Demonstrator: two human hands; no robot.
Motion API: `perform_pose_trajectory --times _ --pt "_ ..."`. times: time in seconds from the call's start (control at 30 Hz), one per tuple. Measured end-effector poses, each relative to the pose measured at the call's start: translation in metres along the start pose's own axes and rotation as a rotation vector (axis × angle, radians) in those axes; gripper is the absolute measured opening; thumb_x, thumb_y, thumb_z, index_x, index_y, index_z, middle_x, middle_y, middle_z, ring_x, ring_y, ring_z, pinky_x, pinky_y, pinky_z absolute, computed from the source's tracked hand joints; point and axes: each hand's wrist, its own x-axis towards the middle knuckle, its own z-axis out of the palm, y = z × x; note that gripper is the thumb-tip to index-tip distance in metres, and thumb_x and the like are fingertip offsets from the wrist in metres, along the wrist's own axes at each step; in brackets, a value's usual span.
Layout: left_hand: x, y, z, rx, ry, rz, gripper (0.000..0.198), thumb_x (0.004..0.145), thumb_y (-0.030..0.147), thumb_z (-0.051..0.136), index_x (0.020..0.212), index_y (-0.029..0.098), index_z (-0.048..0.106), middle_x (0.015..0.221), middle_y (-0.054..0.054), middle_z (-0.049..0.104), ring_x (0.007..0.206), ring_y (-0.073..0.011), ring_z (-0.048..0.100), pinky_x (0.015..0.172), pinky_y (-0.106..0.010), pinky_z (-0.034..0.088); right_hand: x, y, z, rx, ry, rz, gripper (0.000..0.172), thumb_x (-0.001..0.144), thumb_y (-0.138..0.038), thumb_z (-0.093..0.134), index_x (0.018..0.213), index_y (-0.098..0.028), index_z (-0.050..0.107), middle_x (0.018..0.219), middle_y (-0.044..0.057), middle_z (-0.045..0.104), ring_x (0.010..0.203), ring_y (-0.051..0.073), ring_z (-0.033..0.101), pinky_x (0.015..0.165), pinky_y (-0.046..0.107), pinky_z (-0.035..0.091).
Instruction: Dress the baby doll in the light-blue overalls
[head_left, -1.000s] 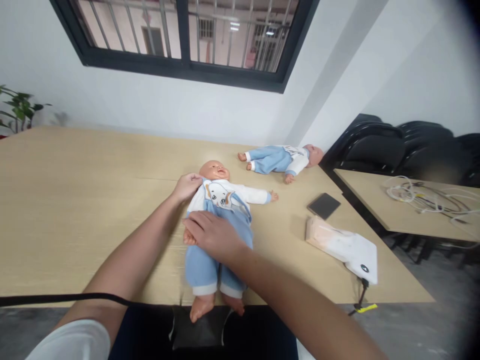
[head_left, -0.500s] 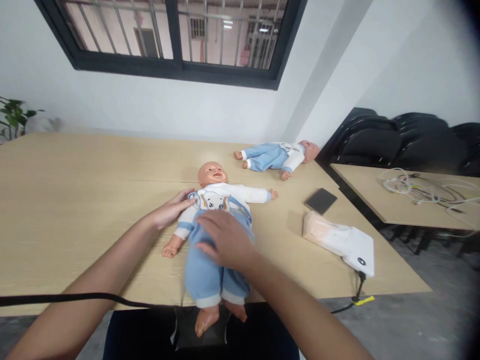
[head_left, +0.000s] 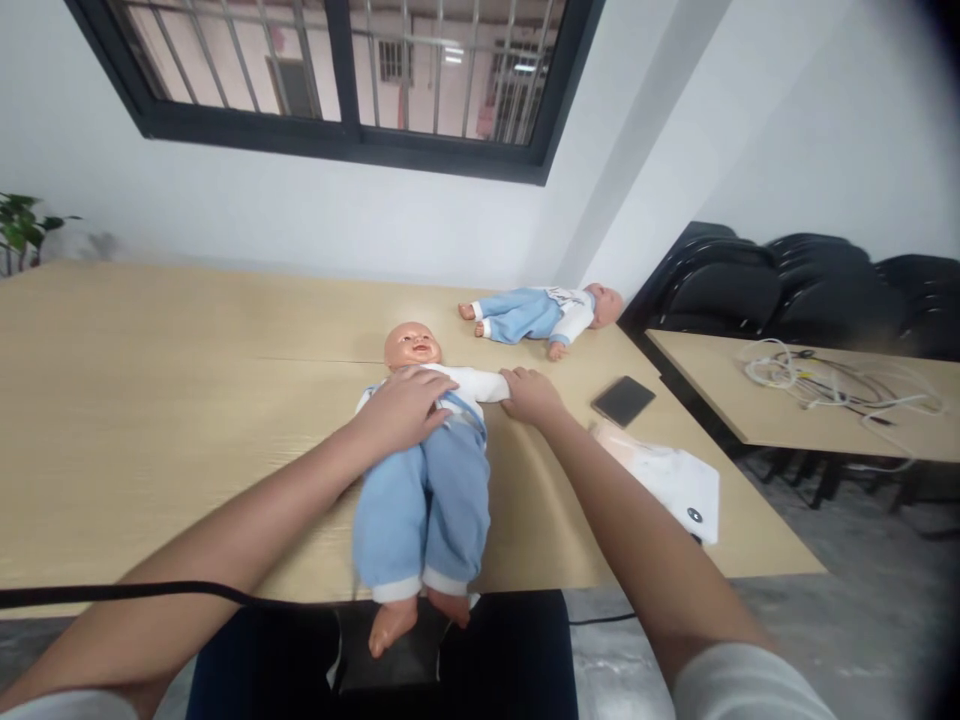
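Pale wood makes up the long bench (head_left: 165, 400) that fills most of the view, running from the left edge of the picture to a right edge beside a smaller side bench (head_left: 720, 390). A dark-framed barred window (head_left: 337, 70) sits in the white wall beyond the far edge, and black chairs (head_left: 727, 290) stand stacked behind the side bench.

On the long bench, a doll (head_left: 427, 490) in blue trousers and a white top lies on its back at the near edge, somewhat right of the middle. Its head points toward the far edge and its bare feet hang over the near edge.

The left hand (head_left: 401, 410) lies palm down on the doll's chest, fingers loosely spread over the white top and gripping nothing. The right hand (head_left: 531, 393) is at the end of the doll's outstretched arm, its fingers curled round it so that the doll's own hand is hidden.

A second doll (head_left: 532, 315) in the same clothes lies near the far right corner, well apart from the first. A white and beige device (head_left: 675, 480) rests close to the right edge, partly behind the right forearm, with a dark flat slab (head_left: 622, 400) just beyond it. Pale cables (head_left: 810, 375) are heaped on the side bench, and a thin black cord (head_left: 150, 592) crosses the left forearm along the near edge
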Motion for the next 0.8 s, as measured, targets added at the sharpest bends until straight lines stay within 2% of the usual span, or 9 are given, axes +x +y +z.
perform_pose_trajectory --times 0.1,0.2,0.27,0.33,0.4,0.47,0.6,0.7,0.8 --pt "0.034 0.001 0.016 0.07 -0.153 0.112 0.027 0.094 0.03 0.065 0.118 0.024 0.075 0.117 -0.009 0.076 0.115 -0.0315 0.065 0.105 -0.044 0.044 0.008 -0.004 -0.009 0.11 -0.042 0.118 0.05 0.085 -0.045 0.069 0.122 -0.011 0.068 0.127 0.023 0.068 0.109 0.032 0.067 0.091 0.037 0.047" --pt "0.049 0.001 0.028 0.107 -0.235 0.159 0.02 0.097 0.025 0.059 0.104 0.021 0.077 0.105 -0.009 0.078 0.102 -0.0292 0.068 0.096 -0.04 0.045 0.006 -0.012 -0.02 0.44 -0.141 0.224 0.04 0.084 -0.054 0.071 0.088 -0.014 0.072 0.086 0.015 0.074 0.08 0.026 0.068 0.071 0.032 0.047" --pt "0.05 0.001 0.032 0.085 -0.226 0.186 0.022 0.098 0.026 0.056 0.106 0.022 0.076 0.107 -0.009 0.077 0.103 -0.0283 0.068 0.093 -0.039 0.046 0.002 -0.019 -0.027 0.751 -0.266 0.289 0.049 0.088 -0.061 0.064 0.061 -0.02 0.059 0.049 0.007 0.058 0.057 0.021 0.059 0.061 0.031 0.044" --pt "0.047 0.003 0.033 0.052 -0.215 0.217 0.022 0.1 0.028 0.054 0.108 0.024 0.074 0.108 -0.007 0.077 0.103 -0.0271 0.068 0.092 -0.038 0.046 -0.002 -0.03 -0.031 1.028 -0.352 0.355 0.062 0.094 -0.068 0.053 0.049 -0.025 0.045 0.035 0.002 0.039 0.047 0.018 0.049 0.053 0.03 0.04" --pt "0.043 0.005 0.033 0.02 -0.207 0.24 0.022 0.102 0.031 0.052 0.105 0.025 0.073 0.105 -0.005 0.077 0.102 -0.0254 0.068 0.091 -0.037 0.046 -0.003 -0.043 -0.032 1.223 -0.409 0.405 0.067 0.098 -0.071 0.044 0.048 -0.026 0.04 0.033 0.001 0.036 0.043 0.015 0.042 0.047 0.028 0.033" --pt "0.04 0.009 0.033 -0.018 -0.193 0.261 0.024 0.103 0.032 0.05 0.101 0.025 0.072 0.104 -0.005 0.076 0.101 -0.0236 0.068 0.09 -0.036 0.046 -0.001 -0.057 -0.033 1.4 -0.452 0.443 0.062 0.102 -0.065 0.04 0.055 -0.024 0.046 0.038 0.0 0.042 0.041 0.013 0.037 0.044 0.026 0.03" --pt "0.041 0.014 0.034 -0.068 -0.116 0.306 0.026 0.103 0.03 0.048 0.098 0.024 0.073 0.108 -0.006 0.076 0.107 -0.023 0.066 0.093 -0.036 0.046 0.0 -0.084 -0.042 1.716 -0.425 0.574 0.034 0.104 -0.04 0.045 0.078 -0.021 0.057 0.056 0.0 0.059 0.054 0.016 0.054 0.051 0.025 0.042" --pt "0.044 0.016 0.033 -0.016 -0.054 0.278 0.025 0.101 0.029 0.051 0.092 0.022 0.073 0.102 -0.007 0.075 0.105 -0.0247 0.064 0.094 -0.039 0.046 -0.005 -0.096 -0.052 1.846 -0.402 0.512 0.021 0.1 -0.026 0.048 0.085 -0.018 0.06 0.069 0.003 0.067 0.068 0.017 0.064 0.06 0.025 0.049" --pt "0.048 0.015 0.032 0.047 0.017 0.199 0.021 0.098 0.031 0.056 0.088 0.021 0.072 0.096 -0.009 0.073 0.102 -0.027 0.062 0.092 -0.043 0.045 -0.015 -0.098 -0.058 1.923 -0.335 0.414 0.02 0.097 -0.018 0.047 0.085 -0.017 0.062 0.075 0.003 0.07 0.073 0.015 0.065 0.067 0.024 0.05"
